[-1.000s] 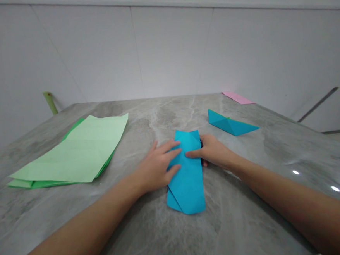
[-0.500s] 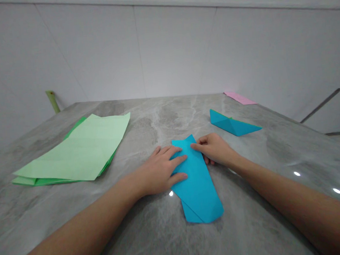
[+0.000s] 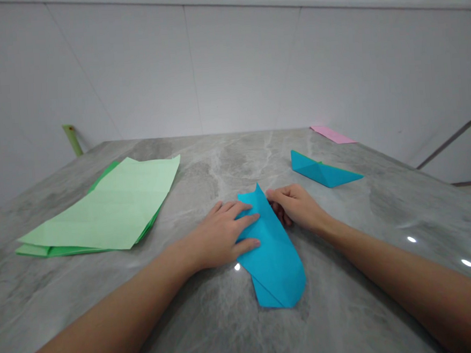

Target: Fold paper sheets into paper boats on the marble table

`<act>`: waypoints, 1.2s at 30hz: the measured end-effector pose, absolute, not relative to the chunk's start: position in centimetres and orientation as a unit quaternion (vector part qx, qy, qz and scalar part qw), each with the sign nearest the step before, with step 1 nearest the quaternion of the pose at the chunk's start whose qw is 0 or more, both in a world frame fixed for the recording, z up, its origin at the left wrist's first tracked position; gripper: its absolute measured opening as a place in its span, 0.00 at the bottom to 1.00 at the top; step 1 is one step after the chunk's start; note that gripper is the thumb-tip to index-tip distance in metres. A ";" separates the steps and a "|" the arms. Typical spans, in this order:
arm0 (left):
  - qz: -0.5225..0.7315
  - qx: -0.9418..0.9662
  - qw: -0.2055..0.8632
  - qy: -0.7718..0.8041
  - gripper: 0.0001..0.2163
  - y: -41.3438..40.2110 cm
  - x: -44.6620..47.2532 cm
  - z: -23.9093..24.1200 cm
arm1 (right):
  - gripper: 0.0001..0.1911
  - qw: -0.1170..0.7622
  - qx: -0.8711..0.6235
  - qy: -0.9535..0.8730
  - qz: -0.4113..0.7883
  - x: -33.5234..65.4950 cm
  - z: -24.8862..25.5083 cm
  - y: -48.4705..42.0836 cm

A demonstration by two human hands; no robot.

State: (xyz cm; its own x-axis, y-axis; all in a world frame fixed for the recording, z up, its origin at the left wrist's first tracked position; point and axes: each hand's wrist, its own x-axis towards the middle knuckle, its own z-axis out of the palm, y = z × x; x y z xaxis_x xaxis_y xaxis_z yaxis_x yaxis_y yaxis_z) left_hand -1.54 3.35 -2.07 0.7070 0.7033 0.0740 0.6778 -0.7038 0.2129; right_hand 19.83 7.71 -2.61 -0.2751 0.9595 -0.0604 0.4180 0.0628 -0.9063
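A folded sheet of blue paper (image 3: 274,260) lies in front of me, its far right corner lifted to a point and its right side bowed up. My left hand (image 3: 227,233) rests flat on the paper's left part with fingers spread. At the far right edge, my right hand (image 3: 294,203) is closed, thumb and fingers pinching the paper's edge; part of the fingers is hidden behind it. Beyond the right hand sits a folded blue paper boat (image 3: 326,171).
Light green sheets (image 3: 112,206) lie stacked over darker green ones on the left. A pink paper (image 3: 332,134) is at the back right corner. All rest on a grey marbled table (image 3: 213,318) that meets a white wall (image 3: 236,69).
My right hand has drawn the paper's right edge up and slightly left, so its corner now stands in a point and the side curves. My left hand has stayed in place.
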 end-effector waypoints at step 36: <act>0.182 0.900 0.048 0.393 0.10 3.7 -1.6 -2.0 | 0.16 0.111 -0.369 -0.923 -0.009 21.9 -1.0 7.9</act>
State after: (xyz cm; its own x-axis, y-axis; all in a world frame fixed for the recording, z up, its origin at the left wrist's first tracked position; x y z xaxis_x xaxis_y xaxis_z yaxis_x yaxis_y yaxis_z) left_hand -1.60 3.68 -2.00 0.6244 0.7257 0.2889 0.6905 -0.6858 0.2300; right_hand 21.90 7.93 -1.00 -0.7033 0.6788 0.2110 0.6827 0.7278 -0.0658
